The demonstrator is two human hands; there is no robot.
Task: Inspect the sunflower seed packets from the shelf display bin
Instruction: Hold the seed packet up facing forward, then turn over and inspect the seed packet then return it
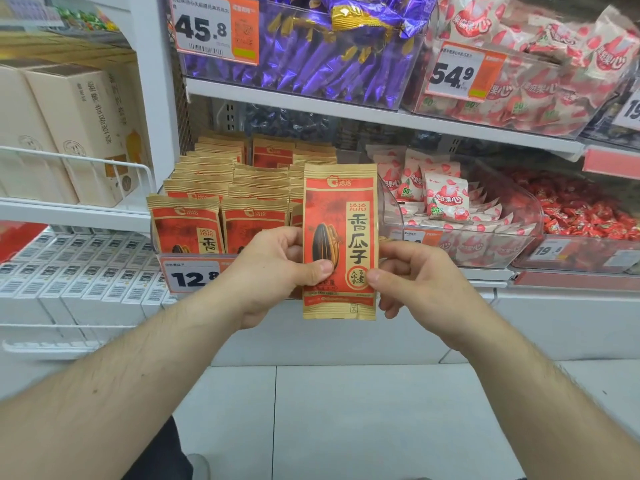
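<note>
Both hands (273, 271) pinch upright packet (340, 216)

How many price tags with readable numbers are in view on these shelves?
5. The 45.8 tag upper left, 54.9 tag upper right, 12.8 tag under the seed bin, 19.8 tag lower right, and a cut-off tag at the right edge. Another hides behind the held packet.

Purple wrapped sweets (311, 60) fill the upper bin, with a 45.8 price tag (216, 27) on its front. Strawberry snack bags (446, 197) lie right; beige boxes (79, 133) stand far left.
</note>
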